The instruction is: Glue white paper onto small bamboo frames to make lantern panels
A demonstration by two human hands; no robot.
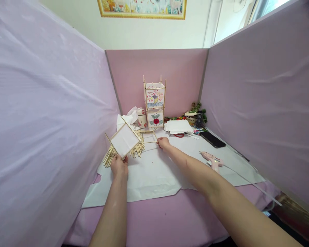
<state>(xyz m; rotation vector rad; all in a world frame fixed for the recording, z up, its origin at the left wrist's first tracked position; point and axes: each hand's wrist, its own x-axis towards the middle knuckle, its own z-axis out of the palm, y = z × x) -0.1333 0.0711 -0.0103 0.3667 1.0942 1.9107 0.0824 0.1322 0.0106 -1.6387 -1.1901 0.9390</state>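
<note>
My left hand (119, 165) is closed on the lower corner of a stick frame with a white panel (124, 140), held tilted above the pile of sticks. Further right, my right hand (163, 142) pinches the corner of a second stick frame (149, 142), which lies low over the table covering. Part of that frame is hidden behind the first one and the pile. Loose wooden sticks (137, 151) fan out beneath the white panel. Behind both hands stands a two-tier stick lantern (155, 118) with a flower and a boat scene on its white panels.
A pink glue gun (213, 160) with its cord lies at the right. Behind it are a black phone (212, 139), a stack of white sheets (179, 126) and red-handled scissors (179, 135). A patterned bottle (141, 118) stands at the back left. Purple-draped walls (257, 82) enclose the sides.
</note>
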